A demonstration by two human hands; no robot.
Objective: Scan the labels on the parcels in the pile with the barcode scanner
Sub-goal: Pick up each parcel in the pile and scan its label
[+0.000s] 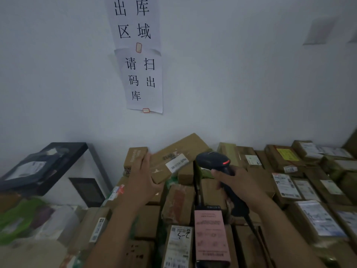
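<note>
Parcel pile stacked against white wall, under paper notice. Left hand grips low end of long cardboard parcel, which lies tilted on top of pile with white label facing up. Right hand wraps handle of barcode scanner; red light lit, head just beside label. Parcel looks light and stiff, with dry carton faces; best held by edges, fingers clear of label. Scanner is rigid plastic, likely light; take by handle.
</note>
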